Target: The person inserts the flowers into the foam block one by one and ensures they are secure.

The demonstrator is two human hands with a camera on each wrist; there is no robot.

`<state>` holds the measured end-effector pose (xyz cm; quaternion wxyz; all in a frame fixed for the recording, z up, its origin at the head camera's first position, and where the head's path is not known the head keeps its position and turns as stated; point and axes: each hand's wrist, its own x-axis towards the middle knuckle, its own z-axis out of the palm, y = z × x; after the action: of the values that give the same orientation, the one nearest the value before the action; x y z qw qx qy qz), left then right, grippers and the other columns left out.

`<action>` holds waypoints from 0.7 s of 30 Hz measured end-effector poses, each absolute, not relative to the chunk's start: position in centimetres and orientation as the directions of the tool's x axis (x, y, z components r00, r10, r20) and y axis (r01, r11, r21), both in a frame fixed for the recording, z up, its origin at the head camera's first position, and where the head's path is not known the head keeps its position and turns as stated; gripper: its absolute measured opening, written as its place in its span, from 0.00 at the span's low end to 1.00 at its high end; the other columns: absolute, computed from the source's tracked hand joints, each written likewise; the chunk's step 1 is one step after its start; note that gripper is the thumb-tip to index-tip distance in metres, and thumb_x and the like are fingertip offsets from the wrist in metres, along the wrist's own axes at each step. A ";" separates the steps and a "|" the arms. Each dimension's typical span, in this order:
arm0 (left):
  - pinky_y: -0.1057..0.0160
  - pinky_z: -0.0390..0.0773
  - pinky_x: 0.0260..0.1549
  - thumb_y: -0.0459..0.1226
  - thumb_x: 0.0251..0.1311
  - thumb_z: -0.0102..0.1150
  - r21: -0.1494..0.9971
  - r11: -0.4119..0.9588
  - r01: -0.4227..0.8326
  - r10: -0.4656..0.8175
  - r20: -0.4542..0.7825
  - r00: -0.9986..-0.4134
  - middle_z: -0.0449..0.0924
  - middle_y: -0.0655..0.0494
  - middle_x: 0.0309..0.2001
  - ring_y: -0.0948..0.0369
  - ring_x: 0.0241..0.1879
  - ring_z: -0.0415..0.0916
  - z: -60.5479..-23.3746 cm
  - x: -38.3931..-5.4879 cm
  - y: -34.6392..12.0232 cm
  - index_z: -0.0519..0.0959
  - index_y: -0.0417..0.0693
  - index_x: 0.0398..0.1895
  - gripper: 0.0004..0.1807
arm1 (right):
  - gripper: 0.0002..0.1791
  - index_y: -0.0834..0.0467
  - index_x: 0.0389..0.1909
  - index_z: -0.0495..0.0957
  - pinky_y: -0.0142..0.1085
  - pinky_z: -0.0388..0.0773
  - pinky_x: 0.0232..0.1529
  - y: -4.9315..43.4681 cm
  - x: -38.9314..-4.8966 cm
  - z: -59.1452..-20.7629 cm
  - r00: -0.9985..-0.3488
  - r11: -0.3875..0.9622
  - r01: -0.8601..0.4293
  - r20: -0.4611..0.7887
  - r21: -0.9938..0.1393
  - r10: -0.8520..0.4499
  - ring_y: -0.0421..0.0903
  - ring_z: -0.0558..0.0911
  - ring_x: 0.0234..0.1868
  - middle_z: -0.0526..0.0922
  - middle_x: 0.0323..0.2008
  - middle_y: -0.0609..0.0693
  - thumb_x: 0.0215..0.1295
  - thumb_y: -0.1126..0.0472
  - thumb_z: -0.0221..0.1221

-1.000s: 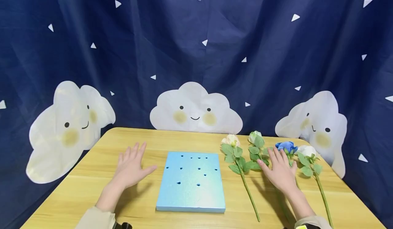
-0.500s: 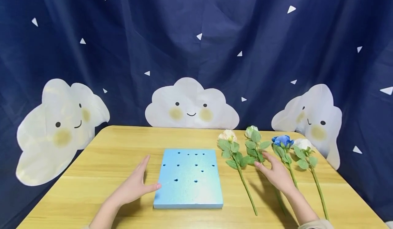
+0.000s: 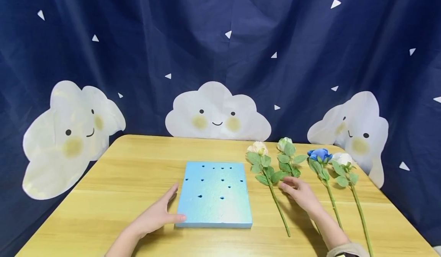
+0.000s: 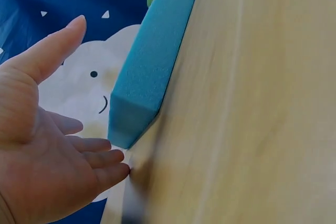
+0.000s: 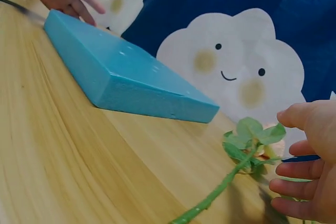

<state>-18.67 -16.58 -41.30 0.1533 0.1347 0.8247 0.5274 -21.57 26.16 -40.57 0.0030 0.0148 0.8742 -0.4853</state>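
A light blue foam board (image 3: 215,213) with several small holes lies flat on the table. My left hand (image 3: 151,216) is at its left edge, thumb and fingers spread, the thumb tip overlapping the near left corner. In the left wrist view the palm and straight fingers stand beside the board's end (image 4: 134,119). To the right of the board my right hand (image 3: 303,195) hovers with relaxed, loosely bent fingers over the stem of a greenish-white rose (image 3: 285,144). The right wrist view has that hand's fingers (image 5: 299,170) apart, holding nothing, near the peach rose's stem (image 5: 215,192).
The peach rose (image 3: 257,148) lies between the board and my right hand. A blue rose (image 3: 319,154) and a white rose (image 3: 342,159) lie farther right, stems toward me. A dark blue curtain (image 3: 144,38) with smiling clouds hangs behind the wooden table (image 3: 103,188).
My left hand has moved right to the board's edge. The right hand has drawn back from above the blue rose, leftward and nearer, and its fingers have bent. The head view has shifted slightly.
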 end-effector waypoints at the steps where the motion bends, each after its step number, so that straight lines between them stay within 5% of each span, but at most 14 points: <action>1: 0.40 0.44 0.65 0.45 0.50 0.68 0.913 0.402 0.064 0.394 -0.110 -0.912 0.41 0.35 0.71 0.42 0.69 0.40 -41.3 -18.6 -16.5 0.38 0.38 0.73 0.58 | 0.29 0.69 0.60 0.67 0.41 0.80 0.43 26.0 -21.6 -40.6 -1.000 0.532 0.025 -0.016 -0.847 0.021 0.52 0.78 0.47 0.77 0.51 0.62 0.65 0.54 0.56; 11: 0.44 0.45 0.65 0.38 0.50 0.68 0.960 0.269 0.080 0.500 -0.068 -0.864 0.39 0.34 0.70 0.40 0.69 0.39 -41.9 -18.8 -16.9 0.37 0.33 0.71 0.57 | 0.29 0.70 0.60 0.67 0.33 0.78 0.36 25.3 -22.6 -41.2 -0.998 0.476 0.064 -0.068 -0.877 0.007 0.49 0.79 0.45 0.78 0.49 0.61 0.64 0.56 0.58; 21: 0.54 0.54 0.63 0.33 0.53 0.64 0.976 0.198 0.091 0.582 -0.042 -0.812 0.38 0.33 0.70 0.41 0.68 0.40 -42.3 -19.0 -17.8 0.37 0.33 0.71 0.53 | 0.27 0.69 0.58 0.70 0.38 0.79 0.38 25.0 -23.0 -41.0 -0.993 0.511 0.098 -0.116 -0.854 -0.003 0.50 0.78 0.45 0.79 0.48 0.61 0.63 0.55 0.59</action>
<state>-19.00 -17.76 -42.33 0.2076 0.2259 0.7455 0.5917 -22.99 24.97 -40.95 0.0510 0.0274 0.8677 -0.4936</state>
